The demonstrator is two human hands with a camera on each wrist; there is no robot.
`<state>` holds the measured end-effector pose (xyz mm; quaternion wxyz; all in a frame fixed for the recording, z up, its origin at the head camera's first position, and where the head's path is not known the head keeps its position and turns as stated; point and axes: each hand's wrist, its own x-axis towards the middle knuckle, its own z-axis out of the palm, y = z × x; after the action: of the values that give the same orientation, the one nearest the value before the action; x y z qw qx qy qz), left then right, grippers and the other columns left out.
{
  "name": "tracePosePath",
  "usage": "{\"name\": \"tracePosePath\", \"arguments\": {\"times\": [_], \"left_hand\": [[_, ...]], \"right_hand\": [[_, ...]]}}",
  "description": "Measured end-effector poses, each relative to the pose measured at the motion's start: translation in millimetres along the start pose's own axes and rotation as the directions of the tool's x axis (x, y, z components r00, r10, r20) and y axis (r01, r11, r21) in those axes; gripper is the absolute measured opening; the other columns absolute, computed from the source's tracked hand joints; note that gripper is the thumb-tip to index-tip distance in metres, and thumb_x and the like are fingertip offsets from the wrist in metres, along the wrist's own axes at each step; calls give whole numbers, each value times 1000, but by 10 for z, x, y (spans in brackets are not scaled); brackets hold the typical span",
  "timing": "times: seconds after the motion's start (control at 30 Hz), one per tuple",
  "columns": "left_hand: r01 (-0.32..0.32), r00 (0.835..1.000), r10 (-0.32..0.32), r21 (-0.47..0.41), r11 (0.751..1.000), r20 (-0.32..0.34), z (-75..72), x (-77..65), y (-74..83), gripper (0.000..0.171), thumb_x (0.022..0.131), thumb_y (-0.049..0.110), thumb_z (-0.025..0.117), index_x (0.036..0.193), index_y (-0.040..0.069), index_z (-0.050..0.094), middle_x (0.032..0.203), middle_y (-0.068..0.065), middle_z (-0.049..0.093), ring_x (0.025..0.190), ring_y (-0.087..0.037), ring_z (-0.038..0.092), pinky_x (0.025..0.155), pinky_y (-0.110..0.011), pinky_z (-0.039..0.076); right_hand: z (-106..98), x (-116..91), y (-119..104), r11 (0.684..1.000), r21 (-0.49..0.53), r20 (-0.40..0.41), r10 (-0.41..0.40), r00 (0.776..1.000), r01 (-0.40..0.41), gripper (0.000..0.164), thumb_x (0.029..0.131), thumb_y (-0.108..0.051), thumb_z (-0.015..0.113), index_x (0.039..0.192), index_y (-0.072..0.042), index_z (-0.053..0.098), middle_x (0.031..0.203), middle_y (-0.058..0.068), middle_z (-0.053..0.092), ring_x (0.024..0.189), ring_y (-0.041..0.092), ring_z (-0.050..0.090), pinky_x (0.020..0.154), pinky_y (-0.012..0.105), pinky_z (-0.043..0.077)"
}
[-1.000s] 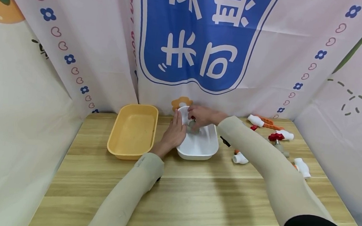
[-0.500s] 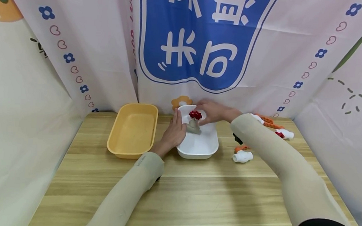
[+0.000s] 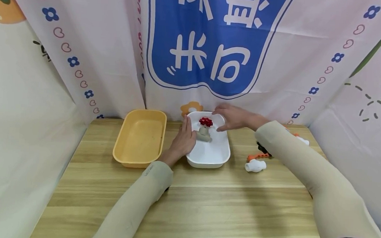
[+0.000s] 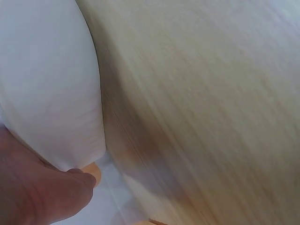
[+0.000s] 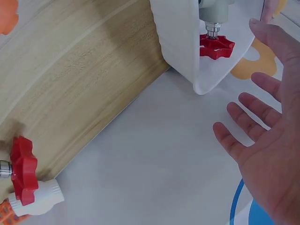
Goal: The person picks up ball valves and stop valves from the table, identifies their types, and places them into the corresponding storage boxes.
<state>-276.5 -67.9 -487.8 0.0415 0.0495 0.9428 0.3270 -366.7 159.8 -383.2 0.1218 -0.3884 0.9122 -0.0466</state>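
Observation:
A grey valve (image 3: pixel 204 134) with a red star-shaped handwheel (image 3: pixel 206 121) lies inside the white plastic tub (image 3: pixel 210 153). My left hand (image 3: pixel 183 138) rests along the tub's left rim, fingers straight and pointing away from me. In the left wrist view, part of that hand (image 4: pixel 51 192) shows beside the tub's outer wall (image 4: pixel 51 84). Over the tub's far right rim is my right hand (image 3: pixel 233 117), its fingers spread and nothing between them. The right wrist view shows this hand (image 5: pixel 272 126) apart from the red handwheel (image 5: pixel 216 47).
A yellow tub (image 3: pixel 139 137) stands to the left of the white one. On the right, a white valve (image 3: pixel 255 165) with an orange handle (image 3: pixel 257 156) lies on the wooden table (image 3: pixel 184 210). More valves are partly hidden behind the right sleeve (image 3: pixel 294 155). A printed cloth (image 3: pixel 115 54) hangs behind.
My right hand has let go of the grey valve and moved back to the right, leaving it in the white tub. My left hand has stayed at the rim.

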Motion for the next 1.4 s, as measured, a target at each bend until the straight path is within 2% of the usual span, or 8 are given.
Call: {"name": "tracePosePath", "arguments": {"times": [0.27,0.67,1.17,1.4], "left_hand": [[2,1000,-2,-3,1000,-2,19,-19,5,71,113,36,22,169,6,-8,178,-6,-16,164,-31,9,132,-46,20],[13,1000,-13,-8,1000,-4,26,-26,12,70,113,36,24,169,7,-8,178,-6,-16,164,-29,8,132,-46,19],[8,1000,-9,-11,1000,-8,17,-19,17,70,113,36,23,169,8,-9,178,-6,-16,164,-28,5,132,-45,17],[15,1000,-15,-23,1000,-11,6,-25,20,71,113,36,24,169,9,-9,178,-5,-16,164,-29,7,132,-46,18]], "right_hand": [[2,-175,63,999,42,-9,-6,1000,6,73,91,-39,83,149,-3,58,160,23,46,146,43,45,118,60,42],[-2,-457,165,1000,7,-44,-21,999,21,72,92,-39,82,150,-3,57,158,26,47,145,47,45,117,64,42],[88,-756,354,999,-37,-47,26,999,-28,75,94,-41,79,152,-1,54,157,28,47,144,49,45,117,65,40],[173,-882,456,998,-9,-55,64,996,-64,75,95,-43,78,153,-3,54,157,28,47,144,50,44,114,68,42]]}}
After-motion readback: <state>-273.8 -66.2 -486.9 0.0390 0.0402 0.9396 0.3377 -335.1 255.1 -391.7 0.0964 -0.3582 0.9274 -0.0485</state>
